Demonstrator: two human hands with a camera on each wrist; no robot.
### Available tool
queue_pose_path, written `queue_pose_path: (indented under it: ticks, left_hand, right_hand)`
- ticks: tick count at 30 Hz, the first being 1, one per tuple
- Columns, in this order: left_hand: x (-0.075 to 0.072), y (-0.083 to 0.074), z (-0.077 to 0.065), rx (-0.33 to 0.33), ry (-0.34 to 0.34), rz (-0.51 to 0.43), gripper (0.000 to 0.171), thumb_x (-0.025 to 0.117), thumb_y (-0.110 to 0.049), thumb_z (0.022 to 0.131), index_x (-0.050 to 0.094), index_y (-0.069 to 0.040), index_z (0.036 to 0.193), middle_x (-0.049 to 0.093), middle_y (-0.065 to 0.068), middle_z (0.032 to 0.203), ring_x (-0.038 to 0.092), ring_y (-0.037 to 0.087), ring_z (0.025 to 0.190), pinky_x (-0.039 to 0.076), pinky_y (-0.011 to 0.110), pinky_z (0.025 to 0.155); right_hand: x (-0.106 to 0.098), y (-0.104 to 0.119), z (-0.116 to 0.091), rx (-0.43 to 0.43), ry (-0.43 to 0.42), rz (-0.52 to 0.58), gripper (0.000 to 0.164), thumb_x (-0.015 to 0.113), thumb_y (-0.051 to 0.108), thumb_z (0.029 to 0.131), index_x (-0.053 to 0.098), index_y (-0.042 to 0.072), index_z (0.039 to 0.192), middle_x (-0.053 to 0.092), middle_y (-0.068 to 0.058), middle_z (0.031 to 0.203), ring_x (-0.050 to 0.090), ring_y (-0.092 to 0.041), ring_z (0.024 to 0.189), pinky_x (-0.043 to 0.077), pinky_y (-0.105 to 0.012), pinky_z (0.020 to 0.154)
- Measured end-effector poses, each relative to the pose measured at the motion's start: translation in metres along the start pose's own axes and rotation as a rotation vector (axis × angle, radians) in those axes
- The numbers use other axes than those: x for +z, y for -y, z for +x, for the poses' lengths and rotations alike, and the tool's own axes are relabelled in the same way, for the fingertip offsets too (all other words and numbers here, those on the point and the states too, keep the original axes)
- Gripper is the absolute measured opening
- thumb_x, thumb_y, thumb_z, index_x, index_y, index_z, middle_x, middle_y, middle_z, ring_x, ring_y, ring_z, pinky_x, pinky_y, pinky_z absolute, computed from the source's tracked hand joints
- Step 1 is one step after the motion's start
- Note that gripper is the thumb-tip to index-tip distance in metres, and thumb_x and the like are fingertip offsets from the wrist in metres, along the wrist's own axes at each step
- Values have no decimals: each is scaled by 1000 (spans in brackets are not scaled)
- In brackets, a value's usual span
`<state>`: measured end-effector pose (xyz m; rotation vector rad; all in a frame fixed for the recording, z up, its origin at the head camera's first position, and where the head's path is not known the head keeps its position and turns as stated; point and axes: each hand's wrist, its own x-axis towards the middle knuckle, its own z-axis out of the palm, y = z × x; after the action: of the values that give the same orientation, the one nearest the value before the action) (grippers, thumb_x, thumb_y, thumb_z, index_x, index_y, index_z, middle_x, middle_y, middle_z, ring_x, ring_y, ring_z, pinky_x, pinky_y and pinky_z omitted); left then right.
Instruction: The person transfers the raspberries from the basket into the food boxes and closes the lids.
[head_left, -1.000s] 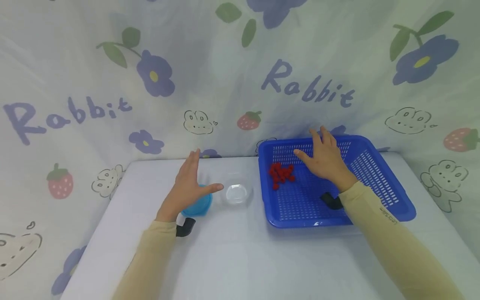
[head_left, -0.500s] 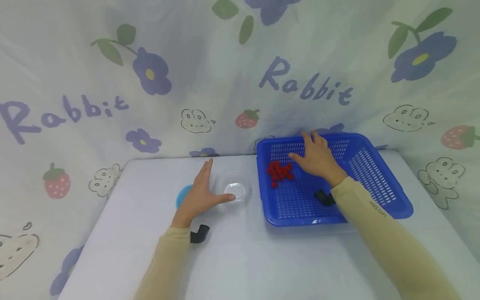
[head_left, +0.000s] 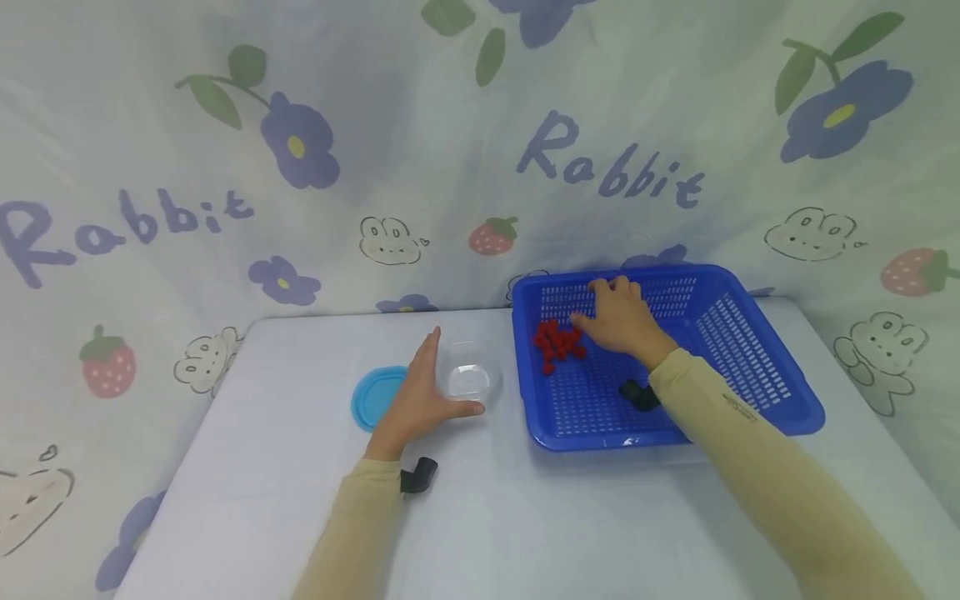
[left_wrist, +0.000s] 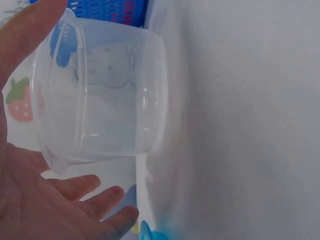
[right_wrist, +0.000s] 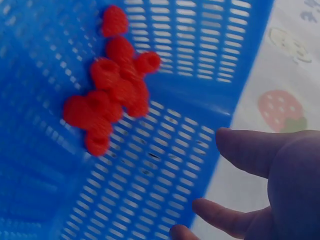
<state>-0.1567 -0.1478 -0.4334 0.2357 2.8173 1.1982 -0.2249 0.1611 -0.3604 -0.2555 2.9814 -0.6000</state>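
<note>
My left hand (head_left: 420, 400) stands spread beside a clear plastic tub (head_left: 469, 379) on the white table. In the left wrist view the thumb is near one side of the tub's rim and the fingers are at the other, straight and not curled round it. Behind this hand lies a round light-blue lid (head_left: 372, 400). Over the blue plastic basket (head_left: 592, 443), my right hand (head_left: 624, 321) hangs with thumb and fingers apart, holding nothing. Close to its thumb, red raspberries (right_wrist: 117, 90) lie heaped on the basket floor, toward its left end.
The slatted basket takes up the back right of the white table (head_left: 517, 533). A printed cloth (head_left: 420, 142) with rabbits, flowers and strawberries hangs right behind the table's back edge. Black pieces (head_left: 424, 473) show at both wrists.
My left hand has moved right, off the lid and up to the tub, uncovering much of the lid. My right hand has come lower and left in the basket, toward the raspberries.
</note>
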Motion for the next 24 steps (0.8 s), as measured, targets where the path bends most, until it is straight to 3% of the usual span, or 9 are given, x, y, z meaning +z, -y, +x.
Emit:
queue_pose_path:
  ticks: [6, 12, 17, 21, 24]
  left_hand:
    - [2, 4, 0, -24, 21, -23, 130, 85, -49, 56, -2, -24, 149, 7, 3, 155, 13, 25, 140, 21, 49, 109]
    - [3, 7, 2, -42, 29, -3, 127, 85, -43, 58, 1, -19, 150, 16, 7, 153, 20, 27, 139, 23, 48, 109]
    - [4, 9, 4, -29, 4, -8, 117, 86, -35, 60, 11, -16, 148, 28, 6, 149, 28, 27, 135, 27, 46, 108]
    - [5, 10, 5, -30, -1, -38, 113, 87, -33, 60, 15, -17, 146, 33, 5, 147, 33, 28, 132, 30, 48, 106]
    - [6, 11, 6, -22, 4, -68, 118, 88, -33, 58, 12, -21, 147, 33, 5, 147, 34, 28, 132, 30, 48, 106]
  right_hand:
    - [9, -3, 5, -9, 95, -26, 63, 57, 38, 89, 41, -6, 132, 39, -32, 129, 30, -50, 122, 33, -61, 96]
    - [14, -1, 9, -75, 153, -85, 51, 58, 34, 87, 55, -9, 114, 59, -25, 108, 47, -45, 109, 36, -55, 95]
    - [17, 0, 11, -68, 226, -97, 36, 61, 30, 86, 62, -4, 98, 64, -14, 87, 60, -31, 85, 47, -45, 79]
    - [20, 0, 14, -43, 300, -92, 26, 63, 30, 84, 62, 4, 78, 59, -5, 70, 55, -22, 67, 47, -37, 66]
    - [23, 0, 16, -33, 340, -102, 25, 63, 29, 84, 61, 7, 72, 55, -3, 66, 51, -19, 63, 45, -33, 61]
